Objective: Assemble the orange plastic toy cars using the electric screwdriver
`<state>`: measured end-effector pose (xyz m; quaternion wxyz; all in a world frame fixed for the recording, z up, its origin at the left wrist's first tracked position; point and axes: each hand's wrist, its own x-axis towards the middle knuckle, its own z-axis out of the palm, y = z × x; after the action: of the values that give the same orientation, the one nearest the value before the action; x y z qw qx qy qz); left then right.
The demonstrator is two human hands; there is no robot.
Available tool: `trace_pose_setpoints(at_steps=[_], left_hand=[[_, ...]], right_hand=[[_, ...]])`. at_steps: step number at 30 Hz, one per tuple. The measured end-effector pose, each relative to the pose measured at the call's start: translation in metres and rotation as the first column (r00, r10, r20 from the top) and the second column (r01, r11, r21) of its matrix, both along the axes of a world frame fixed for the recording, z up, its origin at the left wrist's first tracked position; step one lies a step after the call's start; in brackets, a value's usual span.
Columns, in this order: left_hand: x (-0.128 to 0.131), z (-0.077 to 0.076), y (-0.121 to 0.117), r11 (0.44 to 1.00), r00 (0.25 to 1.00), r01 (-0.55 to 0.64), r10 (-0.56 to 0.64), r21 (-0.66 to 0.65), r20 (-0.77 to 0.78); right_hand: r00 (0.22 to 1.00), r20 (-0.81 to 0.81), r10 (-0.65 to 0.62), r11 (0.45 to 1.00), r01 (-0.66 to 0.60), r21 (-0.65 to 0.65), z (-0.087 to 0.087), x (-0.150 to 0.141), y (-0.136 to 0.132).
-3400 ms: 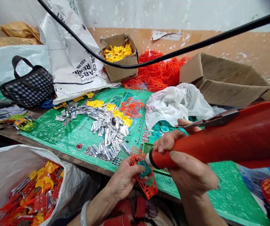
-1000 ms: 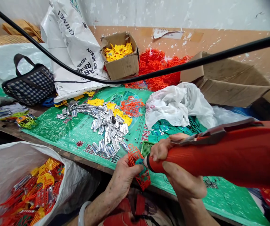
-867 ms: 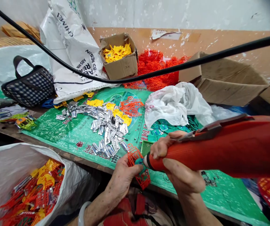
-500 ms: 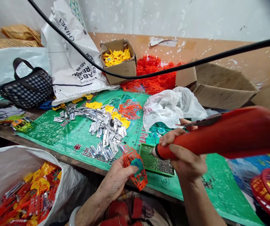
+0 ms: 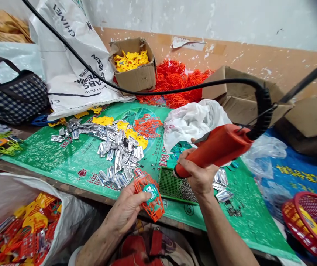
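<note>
My left hand [image 5: 129, 205] is closed on an orange plastic lattice frame [image 5: 157, 210], its thumb pressing a small teal piece [image 5: 150, 193] against it. In my right hand [image 5: 199, 173] is a red electric screwdriver [image 5: 219, 146], gripped round its body, with a corded back end up and to the right. Its nose points down to the left, over a green perforated tray [image 5: 172, 184]. Small screws [image 5: 187, 190] lie heaped in the tray's right part. The driver's tip is hard to make out against the tray.
Silver stickered pieces [image 5: 118, 159] and yellow parts [image 5: 103, 120] lie on the green mat. Behind are an orange lattice pile [image 5: 172, 85], a carton [image 5: 136, 77] and a white plastic bag [image 5: 197, 118]. A sack of parts [image 5: 64, 195] stands front left. A black cable [image 5: 158, 93] hangs across.
The red screwdriver has swung away from the camera, so its back end and cord now show. The orange frame has turned slightly in my left hand. The whole view has shifted a little.
</note>
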<state>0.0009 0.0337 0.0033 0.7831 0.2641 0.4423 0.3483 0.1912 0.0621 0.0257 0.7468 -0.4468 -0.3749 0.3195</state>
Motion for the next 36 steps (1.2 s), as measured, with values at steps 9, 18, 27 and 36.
trace_pose_setpoints(at_steps=[9, 18, 27, 36], left_hand=[[-0.001, -0.009, -0.002, 1.000, 1.000, 0.022, -0.022, -0.011, 0.006], [-0.003, -0.011, -0.002, 0.999, 0.997, -0.003, 0.006, -0.034, 0.076], [-0.003, -0.019, 0.000, 0.996, 0.990, -0.058, 0.066, -0.064, 0.125], [0.004, -0.019, -0.001, 0.996, 0.986, -0.067, 0.075, -0.055, 0.152]], right_hand=[[0.999, 0.004, -0.032, 0.999, 0.032, 0.002, -0.003, 0.002, 0.002], [1.000, 0.024, 0.006, 0.999, -0.005, -0.046, -0.001, -0.002, -0.002], [0.996, -0.084, -0.017, 1.000, 0.019, 0.017, 0.018, 0.004, -0.005], [0.924, -0.173, 0.341, 0.928, -0.301, 0.220, 0.049, -0.006, -0.044]])
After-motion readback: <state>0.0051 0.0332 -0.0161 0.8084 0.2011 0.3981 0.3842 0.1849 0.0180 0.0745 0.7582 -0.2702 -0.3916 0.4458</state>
